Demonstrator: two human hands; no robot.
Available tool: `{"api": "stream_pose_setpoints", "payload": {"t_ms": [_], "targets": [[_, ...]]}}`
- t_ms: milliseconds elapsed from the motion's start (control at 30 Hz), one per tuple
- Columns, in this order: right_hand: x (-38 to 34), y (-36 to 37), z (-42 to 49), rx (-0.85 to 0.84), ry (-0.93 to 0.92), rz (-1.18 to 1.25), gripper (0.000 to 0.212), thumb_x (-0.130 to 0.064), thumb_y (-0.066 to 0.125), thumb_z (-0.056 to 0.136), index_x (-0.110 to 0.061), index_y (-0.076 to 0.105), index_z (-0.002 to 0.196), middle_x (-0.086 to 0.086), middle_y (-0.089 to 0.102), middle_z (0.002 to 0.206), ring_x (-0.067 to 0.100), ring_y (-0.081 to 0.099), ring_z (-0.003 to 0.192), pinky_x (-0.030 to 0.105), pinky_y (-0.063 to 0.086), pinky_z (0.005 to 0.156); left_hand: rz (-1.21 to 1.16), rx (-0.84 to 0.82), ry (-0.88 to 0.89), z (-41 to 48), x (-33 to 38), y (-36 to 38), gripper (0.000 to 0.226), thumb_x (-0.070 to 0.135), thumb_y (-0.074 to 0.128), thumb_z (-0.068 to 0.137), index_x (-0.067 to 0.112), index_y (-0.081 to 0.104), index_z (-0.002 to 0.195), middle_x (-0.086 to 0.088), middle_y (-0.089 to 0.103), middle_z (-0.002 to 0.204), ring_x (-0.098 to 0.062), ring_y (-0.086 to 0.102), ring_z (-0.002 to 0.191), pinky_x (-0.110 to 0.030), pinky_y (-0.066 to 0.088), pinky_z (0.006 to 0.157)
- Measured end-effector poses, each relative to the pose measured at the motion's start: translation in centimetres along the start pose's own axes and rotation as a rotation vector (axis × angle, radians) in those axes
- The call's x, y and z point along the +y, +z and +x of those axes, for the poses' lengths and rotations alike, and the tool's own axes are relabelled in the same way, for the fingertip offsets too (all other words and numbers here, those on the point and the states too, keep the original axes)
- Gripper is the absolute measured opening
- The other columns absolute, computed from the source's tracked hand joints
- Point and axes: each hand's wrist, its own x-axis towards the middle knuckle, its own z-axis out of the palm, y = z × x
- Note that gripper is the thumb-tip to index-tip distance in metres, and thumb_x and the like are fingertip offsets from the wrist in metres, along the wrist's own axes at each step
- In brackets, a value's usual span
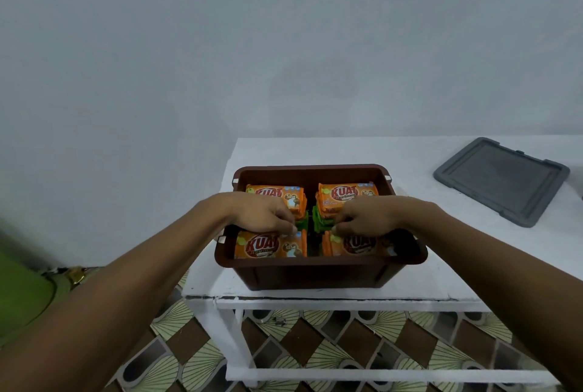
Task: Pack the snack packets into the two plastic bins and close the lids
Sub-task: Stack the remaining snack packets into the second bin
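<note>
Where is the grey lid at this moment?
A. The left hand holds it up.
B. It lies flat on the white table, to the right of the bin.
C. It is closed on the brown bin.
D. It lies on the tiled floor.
B: the grey lid lies flat on the white table, apart from the open brown bin, while the left hand and right hand hold snack packets inside it.
</note>
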Motion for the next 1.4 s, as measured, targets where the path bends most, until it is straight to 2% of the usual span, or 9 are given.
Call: {"api": "stream_pose_setpoints", "payload": {"t_ms": [67, 233, 467, 633, 833, 967, 1233, 1300, 1400], "targets": [[0.4, -0.1, -0.3, 0.005, 0.01, -0.009, 0.037, -0.037, 0.038, 0.103, -0.016, 0.064, 0.12, -0.002, 0.064, 0.101, 0.011, 0.06, 0.089, 0.024, 0.046, 0.077, -0.018, -0.026, -0.032, 0.1, 0.3, -0.3, 0.035, 0.038, 0.039, 0.103, 0.021, 0.062, 0.123, 0.001, 0.066, 0.119, -0.012, 0.065, 0.099, -0.028, 0.053, 0.089], [0.1, 0.2, 0.6, -0.032, -0.073, 0.16, 0.034, -0.022, 0.039, 0.103, -0.022, 0.05, 0.135, 0.001, 0.054, 0.129, 0.018, 0.052, 0.114, 0.033, 0.045, 0.096, -0.167, -0.089, -0.131, 1.2, 1.4, -0.4, 0.043, 0.028, 0.032, 0.103, 0.03, 0.041, 0.145, 0.005, 0.048, 0.134, -0.012, 0.05, 0.113, -0.024, 0.043, 0.089], [0.9, 0.6, 0.9, -0.033, -0.093, 0.247, 0.016, -0.018, 0.04, 0.1, -0.015, 0.05, 0.112, 0.003, 0.052, 0.098, 0.016, 0.048, 0.086, 0.039, 0.045, 0.083, -0.269, -0.063, -0.223, 2.5, -0.7, 0.7, 0.046, 0.051, 0.038, 0.09, 0.034, 0.056, 0.128, 0.0, 0.064, 0.121, -0.018, 0.064, 0.107, -0.039, 0.049, 0.097], [0.9, 0.7, 1.1, -0.01, -0.127, 0.253, 0.008, -0.018, 0.042, 0.099, -0.022, 0.048, 0.102, -0.002, 0.051, 0.09, 0.013, 0.048, 0.08, 0.036, 0.044, 0.077, -0.101, -0.077, -0.117, 1.8, 0.0, 0.4, 0.034, 0.034, 0.034, 0.101, 0.023, 0.055, 0.127, 0.003, 0.061, 0.117, -0.013, 0.06, 0.104, -0.025, 0.048, 0.084], [0.5, -1.2, 1.8, 0.461, -0.304, -0.183, 0.024, -0.015, 0.048, 0.091, -0.03, 0.063, 0.104, -0.012, 0.06, 0.09, 0.005, 0.046, 0.081, 0.029, 0.04, 0.071, 0.148, 0.299, 0.171, 0.7, -0.3, -2.0, 0.007, 0.02, 0.059, 0.091, 0.022, 0.062, 0.096, 0.007, 0.067, 0.087, -0.006, 0.064, 0.077, -0.028, 0.054, 0.069], [-0.7, -2.0, 3.5, 0.228, -0.194, -0.568, 0.035, -0.032, 0.041, 0.096, -0.033, 0.059, 0.125, -0.004, 0.052, 0.1, 0.012, 0.029, 0.099, 0.034, 0.025, 0.079, 0.313, 0.442, 0.102, 1.2, -1.5, -3.0, 0.017, 0.029, 0.069, 0.08, 0.026, 0.056, 0.09, 0.008, 0.058, 0.08, -0.009, 0.056, 0.071, -0.037, 0.052, 0.065], [-2.3, -1.6, 5.2, 0.07, -0.029, -0.743, 0.02, -0.043, 0.04, 0.096, -0.027, 0.048, 0.089, -0.013, 0.045, 0.107, 0.019, 0.028, 0.117, 0.048, 0.023, 0.097, 0.357, 0.593, 0.086, 0.4, -3.9, -1.6, 0.024, 0.036, 0.066, 0.086, 0.022, 0.061, 0.104, 0.006, 0.06, 0.097, -0.013, 0.055, 0.087, -0.031, 0.048, 0.073], [-1.5, -1.7, 4.7, 0.11, -0.062, -0.672, 0.029, -0.043, 0.037, 0.096, -0.028, 0.059, 0.107, -0.011, 0.052, 0.121, 0.016, 0.028, 0.109, 0.041, 0.024, 0.087, 0.246, 0.662, 0.111, -0.2, -4.5, -0.9, 0.02, 0.035, 0.064, 0.088, 0.022, 0.064, 0.103, 0.008, 0.061, 0.098, -0.01, 0.056, 0.09, -0.029, 0.049, 0.075], [0.9, -2.1, 1.9, 0.23, -0.141, -0.47, 0.042, -0.036, 0.036, 0.099, -0.036, 0.047, 0.139, -0.015, 0.041, 0.146, 0.014, 0.033, 0.104, 0.034, 0.031, 0.082, 0.009, 0.873, 0.113, -0.9, -4.8, 1.0, 0.019, 0.038, 0.058, 0.089, 0.024, 0.064, 0.101, 0.011, 0.061, 0.102, -0.005, 0.054, 0.097, -0.027, 0.049, 0.081]]}}
